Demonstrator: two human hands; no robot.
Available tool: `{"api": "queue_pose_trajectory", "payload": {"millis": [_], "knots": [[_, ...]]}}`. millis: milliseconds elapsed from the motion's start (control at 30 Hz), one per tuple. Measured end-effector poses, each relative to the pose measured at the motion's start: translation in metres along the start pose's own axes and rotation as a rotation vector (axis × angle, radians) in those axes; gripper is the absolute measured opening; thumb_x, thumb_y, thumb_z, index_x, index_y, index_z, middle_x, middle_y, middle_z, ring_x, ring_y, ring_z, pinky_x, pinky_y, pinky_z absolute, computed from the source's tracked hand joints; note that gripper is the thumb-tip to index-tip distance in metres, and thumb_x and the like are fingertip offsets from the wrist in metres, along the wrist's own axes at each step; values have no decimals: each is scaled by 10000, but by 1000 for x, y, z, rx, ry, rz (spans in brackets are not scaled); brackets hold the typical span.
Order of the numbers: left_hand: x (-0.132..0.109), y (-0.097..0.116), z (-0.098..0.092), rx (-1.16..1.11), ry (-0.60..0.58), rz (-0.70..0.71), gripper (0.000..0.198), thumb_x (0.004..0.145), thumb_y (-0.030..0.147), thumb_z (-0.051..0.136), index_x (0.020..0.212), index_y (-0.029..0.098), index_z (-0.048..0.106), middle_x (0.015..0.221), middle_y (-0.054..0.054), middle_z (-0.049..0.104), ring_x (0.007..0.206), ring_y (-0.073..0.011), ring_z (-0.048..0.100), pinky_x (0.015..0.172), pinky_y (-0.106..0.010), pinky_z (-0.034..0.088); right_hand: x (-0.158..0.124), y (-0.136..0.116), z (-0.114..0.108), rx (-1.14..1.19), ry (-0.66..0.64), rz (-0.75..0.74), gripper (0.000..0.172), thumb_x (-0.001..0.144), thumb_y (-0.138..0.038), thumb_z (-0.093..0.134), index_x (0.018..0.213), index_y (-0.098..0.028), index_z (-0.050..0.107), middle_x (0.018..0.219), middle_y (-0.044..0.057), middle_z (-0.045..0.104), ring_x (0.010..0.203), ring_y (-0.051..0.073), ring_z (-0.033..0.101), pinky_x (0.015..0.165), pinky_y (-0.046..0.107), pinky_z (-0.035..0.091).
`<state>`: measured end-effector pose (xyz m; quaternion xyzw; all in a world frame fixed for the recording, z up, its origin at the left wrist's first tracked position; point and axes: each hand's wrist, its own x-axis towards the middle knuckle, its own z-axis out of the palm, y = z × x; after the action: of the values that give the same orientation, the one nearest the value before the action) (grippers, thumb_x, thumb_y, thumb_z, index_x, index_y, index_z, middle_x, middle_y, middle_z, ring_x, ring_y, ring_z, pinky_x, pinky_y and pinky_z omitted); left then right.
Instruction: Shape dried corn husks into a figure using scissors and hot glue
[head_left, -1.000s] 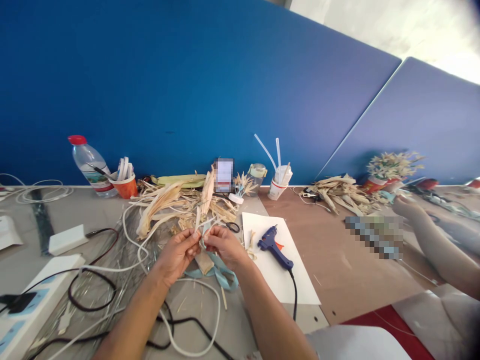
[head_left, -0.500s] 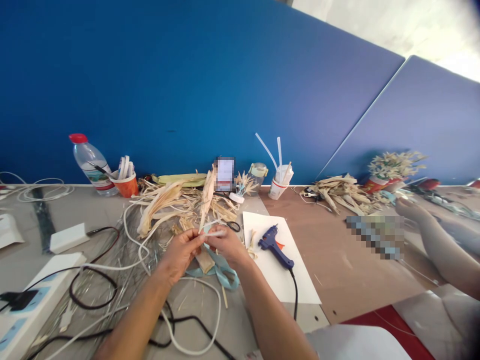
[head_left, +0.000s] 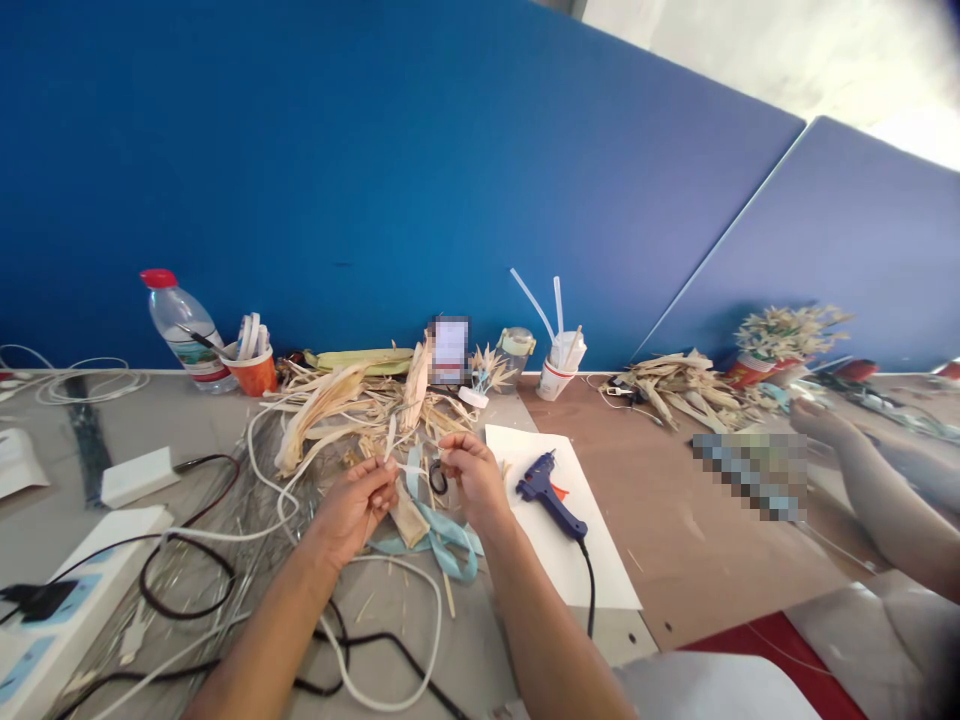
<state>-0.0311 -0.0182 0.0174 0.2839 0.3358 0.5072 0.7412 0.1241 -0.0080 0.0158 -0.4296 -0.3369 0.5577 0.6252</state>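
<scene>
Broadly, a husk heap (head_left: 322, 410) sprawled at eleven o'clock from the left hand (head_left: 352, 512), a white sheet (head_left: 611, 575) bearing a glue gun (head_left: 538, 482) at three. That hand pinched a pale strip (head_left: 409, 469) stretching toward three — whether the right hand (head_left: 480, 485), fingertips close together, gripped its far end, I couldn't tell.

Both bare forearms (head_left: 551, 600) extend forward, converging. Left hand (head_left: 358, 508): thumb and forefinger pinched, remaining fingers curled. Right hand (head_left: 478, 483): apart from it, raised, thumb meeting forefinger.
</scene>
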Motion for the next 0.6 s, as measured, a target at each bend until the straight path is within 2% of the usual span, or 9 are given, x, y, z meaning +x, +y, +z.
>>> {"api": "queue_pose_trajectory", "payload": {"millis": [67,133,200,300,367,500,600], "knots": [[0,0,0,2,5,-7,189,658,183,722,609,118,551,491,64,412,405,-12,290,434,-156,309,1,-1,-2,1,37,-49,131,702,-296,556,669,-171,575,428,-83,399,378,52,291,423,200,257],[1,-1,0,3,6,-8,192,652,186,724,602,116,552,492,62,416,400,-9,289,430,-156,311,0,-1,-2,-73,10,-108,160,735,-326,545,736,-177,603,447,-82,393,394,60,294,435,203,276],[1,-1,0,7,3,-9,191,640,187,730,602,114,557,492,63,415,396,-7,288,420,-154,303,-3,-2,1,-217,-123,-184,150,710,-272,580,819,-189,641,551,-56,465,473,74,378,487,207,326],[2,-3,-1,35,4,-25,168,617,187,742,646,110,595,497,66,416,397,-5,299,415,-147,298,-11,-4,8,-436,-359,-345,183,686,-173,591,838,-218,682,755,0,554,707,127,507,678,260,407],[1,-4,-1,65,-2,-36,162,607,184,747,677,106,623,508,62,431,403,-4,311,422,-144,307,-16,-6,12,-523,-413,-416,163,718,-159,575,805,-233,692,808,21,577,820,159,525,785,300,401],[0,-4,0,76,-29,-32,160,639,222,734,714,101,661,536,49,450,420,-5,325,444,-149,333,-16,-7,13,-506,-325,-404,108,753,-203,570,724,-223,672,801,30,588,827,170,533,804,309,398],[0,-4,0,61,5,0,205,679,280,706,759,91,686,586,25,487,431,-6,342,447,-151,341,-11,-1,10,-427,-206,-314,108,727,-257,594,641,-196,615,704,7,562,705,144,511,691,267,401]]}}
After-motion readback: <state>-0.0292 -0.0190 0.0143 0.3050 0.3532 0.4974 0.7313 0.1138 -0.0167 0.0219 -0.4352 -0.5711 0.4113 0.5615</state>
